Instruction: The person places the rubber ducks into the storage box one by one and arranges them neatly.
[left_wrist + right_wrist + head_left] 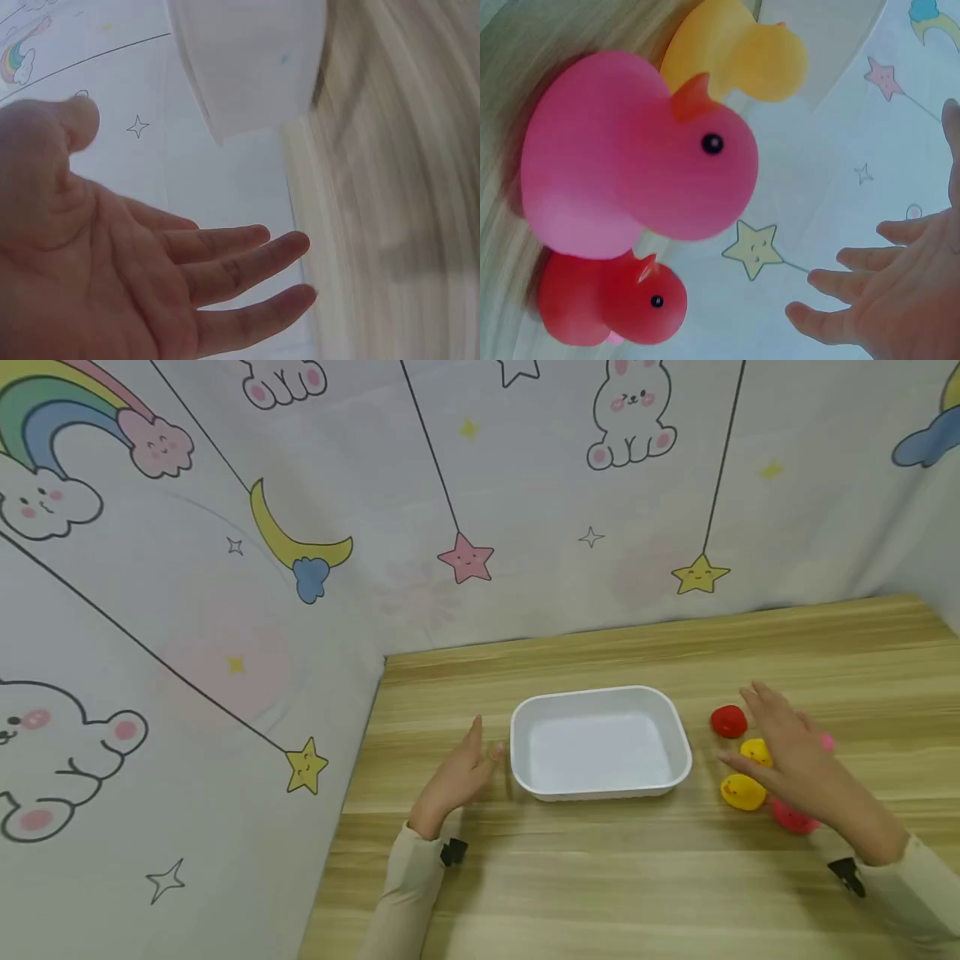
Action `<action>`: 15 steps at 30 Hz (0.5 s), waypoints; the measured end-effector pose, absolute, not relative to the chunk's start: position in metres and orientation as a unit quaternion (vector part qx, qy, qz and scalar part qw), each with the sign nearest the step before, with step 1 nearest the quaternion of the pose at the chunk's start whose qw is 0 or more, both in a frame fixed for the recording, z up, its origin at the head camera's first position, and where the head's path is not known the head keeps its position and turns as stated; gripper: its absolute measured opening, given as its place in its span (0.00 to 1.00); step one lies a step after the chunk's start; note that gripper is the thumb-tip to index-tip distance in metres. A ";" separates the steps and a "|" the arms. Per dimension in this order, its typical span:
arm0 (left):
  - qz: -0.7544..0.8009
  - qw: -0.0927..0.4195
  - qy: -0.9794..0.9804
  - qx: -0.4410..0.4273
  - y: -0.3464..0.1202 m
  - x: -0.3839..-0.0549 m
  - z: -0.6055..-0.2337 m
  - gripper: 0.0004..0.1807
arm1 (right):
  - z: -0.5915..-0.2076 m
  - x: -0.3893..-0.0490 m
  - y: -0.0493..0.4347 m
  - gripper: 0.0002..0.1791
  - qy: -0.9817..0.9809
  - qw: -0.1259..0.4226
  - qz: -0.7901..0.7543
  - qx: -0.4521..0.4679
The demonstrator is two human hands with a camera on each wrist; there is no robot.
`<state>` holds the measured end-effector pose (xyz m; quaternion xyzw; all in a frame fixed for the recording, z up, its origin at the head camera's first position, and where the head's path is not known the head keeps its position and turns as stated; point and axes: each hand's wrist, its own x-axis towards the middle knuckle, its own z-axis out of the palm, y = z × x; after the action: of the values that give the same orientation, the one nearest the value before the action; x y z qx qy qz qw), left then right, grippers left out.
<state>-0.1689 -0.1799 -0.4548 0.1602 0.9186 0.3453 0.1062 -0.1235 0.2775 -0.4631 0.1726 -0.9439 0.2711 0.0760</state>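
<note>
A white rectangular tub (600, 743) stands on the wooden table between both hands. Left of it is my left hand (459, 777), fingers spread and holding nothing; in the left wrist view its palm (97, 262) faces the tub's side (247, 60). My right hand (795, 760) hovers over a group of rubber ducks, fingers extended with nothing in them. Around it lie a red duck (729, 722), two yellow ducks, one nearer me (742, 792), and a pink duck (797, 817). Another pink piece (827, 742) is mostly hidden behind the hand. The right wrist view shows a pink duck (630, 157) up close.
A white cloth with cartoon bears, stars and a rainbow hangs behind the table (540, 877) and along its left side. A dark clip-like piece (453, 852) sits at the left wrist, another (847, 875) at the right.
</note>
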 end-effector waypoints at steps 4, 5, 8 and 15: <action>0.415 0.108 0.893 0.138 -0.179 -0.173 -0.455 0.39 | -0.463 -0.123 0.288 0.53 -0.934 0.110 0.294 0.168; 0.430 0.110 0.887 0.130 -0.178 -0.174 -0.456 0.38 | -0.463 -0.123 0.290 0.53 -0.933 0.115 0.298 0.164; 0.489 0.122 0.858 0.098 -0.176 -0.175 -0.456 0.34 | -0.462 -0.121 0.298 0.51 -0.920 0.116 0.337 0.161; 0.567 0.136 0.810 0.068 -0.169 -0.181 -0.459 0.30 | -0.469 -0.118 0.319 0.50 -0.904 0.178 0.353 0.164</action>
<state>-0.1810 -0.1691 -0.4590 0.0677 0.8098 0.5667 0.1358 -0.1182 0.3193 -0.4693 0.1641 -0.9036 0.3534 0.1781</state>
